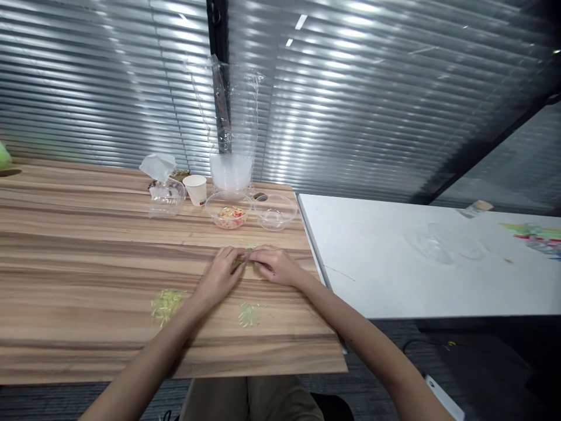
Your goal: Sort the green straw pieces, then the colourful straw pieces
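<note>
Left hand (pixel 221 273) and right hand (pixel 277 266) met fingertip to fingertip over the wooden surface (pixel 87 257), fingers bunched narrow, a small cluster of yellow-green bits (pixel 249 248) right at the tips; whether either one pinched a bit, we couldn't tell, too small and blurred. Cluster lay about midway between the two, neither hand clearly nearer; we read no single long axis. Yellow pile (pixel 166 305) sat closer to the person and left, just beside the left forearm (pixel 164 345), so left hand was nearer to it. Pale green pile (pixel 248 314) lay between the forearms, slivers splayed, no common direction. Past the fingertips we noted a see-through bowl (pixel 211 211) with red and yellow bits (pixel 232 218) and a second bowl (pixel 289 214) just beside it
</note>
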`<state>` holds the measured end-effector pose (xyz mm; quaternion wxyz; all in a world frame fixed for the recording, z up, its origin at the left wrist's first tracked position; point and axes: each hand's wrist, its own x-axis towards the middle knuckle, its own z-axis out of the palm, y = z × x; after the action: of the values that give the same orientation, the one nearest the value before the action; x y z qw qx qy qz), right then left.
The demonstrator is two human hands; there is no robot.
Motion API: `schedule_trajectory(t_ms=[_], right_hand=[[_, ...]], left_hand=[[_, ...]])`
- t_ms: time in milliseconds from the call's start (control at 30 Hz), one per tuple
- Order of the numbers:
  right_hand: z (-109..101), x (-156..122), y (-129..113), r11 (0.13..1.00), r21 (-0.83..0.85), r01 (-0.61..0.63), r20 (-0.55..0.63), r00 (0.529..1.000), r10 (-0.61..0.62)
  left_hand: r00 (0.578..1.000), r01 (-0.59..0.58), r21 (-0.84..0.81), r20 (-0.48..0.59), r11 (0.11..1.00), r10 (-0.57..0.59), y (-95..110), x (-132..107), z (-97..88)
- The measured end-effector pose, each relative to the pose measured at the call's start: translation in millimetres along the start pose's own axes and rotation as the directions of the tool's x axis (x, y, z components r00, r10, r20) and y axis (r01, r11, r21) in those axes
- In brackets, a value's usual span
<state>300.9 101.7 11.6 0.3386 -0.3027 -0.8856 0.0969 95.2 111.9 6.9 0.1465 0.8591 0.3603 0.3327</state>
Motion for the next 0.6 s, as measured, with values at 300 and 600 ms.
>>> schedule_trajectory(t_ms=[300, 600], right_hand=[[-1.9, -2.5, 1.9, 1.000, 0.005, -0.029, 0.010, 1.000, 0.029], [-1.6, -3.5, 4.1, 0.999, -0.022, -0.041, 0.015, 0.999, 0.041]], left_hand=[[1.000, 0.008, 0.037, 0.002, 0.999, -0.008, -0.5, 0.5, -0.8], [1.000, -0.017, 0.067, 0.011, 0.998, 0.017, 1.8, -0.5, -1.7]])
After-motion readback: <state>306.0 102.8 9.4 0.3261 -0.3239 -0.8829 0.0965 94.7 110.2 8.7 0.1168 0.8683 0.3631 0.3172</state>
